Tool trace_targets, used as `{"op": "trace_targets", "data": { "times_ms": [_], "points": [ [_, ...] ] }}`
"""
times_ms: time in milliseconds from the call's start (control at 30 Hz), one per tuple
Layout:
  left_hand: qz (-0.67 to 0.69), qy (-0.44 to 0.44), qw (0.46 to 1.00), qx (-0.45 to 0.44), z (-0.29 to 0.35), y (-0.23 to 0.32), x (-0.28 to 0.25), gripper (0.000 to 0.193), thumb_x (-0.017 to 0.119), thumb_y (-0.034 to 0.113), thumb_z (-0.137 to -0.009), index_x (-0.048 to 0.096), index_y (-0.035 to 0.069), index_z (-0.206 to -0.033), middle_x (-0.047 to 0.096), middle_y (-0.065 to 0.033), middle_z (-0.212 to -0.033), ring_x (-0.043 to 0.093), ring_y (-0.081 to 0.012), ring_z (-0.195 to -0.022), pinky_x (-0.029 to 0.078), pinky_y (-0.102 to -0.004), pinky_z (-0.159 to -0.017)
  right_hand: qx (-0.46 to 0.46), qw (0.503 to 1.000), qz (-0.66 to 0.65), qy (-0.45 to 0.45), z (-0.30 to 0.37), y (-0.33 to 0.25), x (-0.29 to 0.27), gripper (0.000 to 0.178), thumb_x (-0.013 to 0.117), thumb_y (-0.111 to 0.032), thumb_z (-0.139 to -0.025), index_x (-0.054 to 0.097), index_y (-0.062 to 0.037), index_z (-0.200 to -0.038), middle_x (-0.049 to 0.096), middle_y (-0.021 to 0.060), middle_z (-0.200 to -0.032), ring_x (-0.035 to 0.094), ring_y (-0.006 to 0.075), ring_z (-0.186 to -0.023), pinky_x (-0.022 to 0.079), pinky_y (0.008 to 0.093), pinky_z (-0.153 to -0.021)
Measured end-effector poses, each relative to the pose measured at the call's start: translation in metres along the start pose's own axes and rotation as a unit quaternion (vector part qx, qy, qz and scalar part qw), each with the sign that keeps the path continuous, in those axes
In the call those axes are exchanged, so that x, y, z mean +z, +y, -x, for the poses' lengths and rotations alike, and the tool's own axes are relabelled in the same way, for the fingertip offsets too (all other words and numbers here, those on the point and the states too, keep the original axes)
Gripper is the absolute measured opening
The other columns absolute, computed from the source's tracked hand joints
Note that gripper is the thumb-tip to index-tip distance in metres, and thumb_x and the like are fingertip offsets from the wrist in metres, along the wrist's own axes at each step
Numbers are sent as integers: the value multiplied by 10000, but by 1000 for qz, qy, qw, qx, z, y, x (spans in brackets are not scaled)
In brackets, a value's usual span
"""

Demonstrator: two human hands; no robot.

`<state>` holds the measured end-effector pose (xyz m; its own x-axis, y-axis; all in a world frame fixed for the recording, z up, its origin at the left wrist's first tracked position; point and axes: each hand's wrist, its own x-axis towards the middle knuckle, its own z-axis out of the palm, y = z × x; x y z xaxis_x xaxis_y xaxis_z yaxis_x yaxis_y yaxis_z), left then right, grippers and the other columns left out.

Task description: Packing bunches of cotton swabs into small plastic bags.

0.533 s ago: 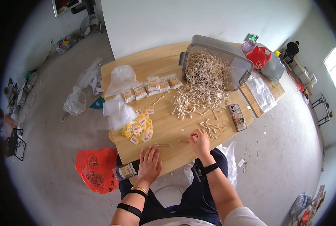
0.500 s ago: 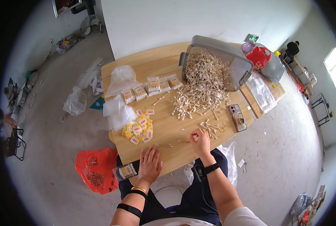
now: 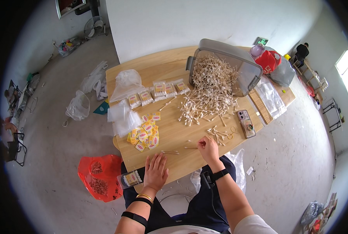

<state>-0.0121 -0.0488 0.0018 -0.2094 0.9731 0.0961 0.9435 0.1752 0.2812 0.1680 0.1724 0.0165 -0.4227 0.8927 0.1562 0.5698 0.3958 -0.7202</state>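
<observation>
My left hand (image 3: 155, 171) lies flat at the table's near edge, fingers stretched, with nothing seen in it. Beside it is a clear packet of cotton swabs (image 3: 131, 179) with a yellow label, partly over a dark surface. Just past the left fingertips lie a few loose swabs (image 3: 170, 152). My right hand (image 3: 208, 149) is closed, fingertips pinched together above the table; what they hold, if anything, is hidden. A single swab (image 3: 190, 148) shows right at its fingers. A small group of swabs (image 3: 217, 133) and tan rubber bands (image 3: 231, 133) lie beyond it.
A grey bin (image 3: 246, 74) on its side spills a big heap of swabs (image 3: 209, 97). Filled packets (image 3: 158, 89), yellow-white labels (image 3: 144, 136) and clear bags (image 3: 123, 117) are on the left; a phone (image 3: 246, 124) is on the right. A red bag (image 3: 115, 171) sits on the floor.
The view has shifted very slightly. My right hand stays pinched in nearly the same place, and the left hand has not visibly moved on the table.
</observation>
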Motion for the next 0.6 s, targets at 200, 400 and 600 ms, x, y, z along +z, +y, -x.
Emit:
{"op": "trace_targets", "data": {
  "times_ms": [200, 400, 600],
  "points": [
    [4, 0, 1000, -1, 0, -1, 0, 582, 504, 349, -974, 442, 96, -1494, 358, -94, -1593, 302, -278, -1493, 147, -546, -1254, 15, 1000, 13, -10, -1, 5, 2, 82, 694, -73, -763, 660, -28, -822, 688, 137, -805, 663, 333, -813, 536, 414, -735],
    [5, 1, 1000, -5, 3, -3, 2, 578, 512, 347, -970, 449, 94, -1485, 369, -95, -1585, 310, -283, -1488, 159, -548, -1250, 13, 999, 33, -11, 0, 3, 6, 80, 703, -73, -762, 671, -29, -821, 689, 125, -790, 665, 325, -805, 535, 412, -730],
    [16, 22, 1000, 4, 1, -1, 6, 594, 592, 301, -926, 453, 81, -1460, 391, -119, -1557, 331, -309, -1472, 197, -565, -1233, -84, 996, 1, -8, 0, -25, 35, 101, 762, -108, -753, 725, -92, -845, 660, 80, -889, 600, 311, -948, 500, 399, -839]
  ]
}}
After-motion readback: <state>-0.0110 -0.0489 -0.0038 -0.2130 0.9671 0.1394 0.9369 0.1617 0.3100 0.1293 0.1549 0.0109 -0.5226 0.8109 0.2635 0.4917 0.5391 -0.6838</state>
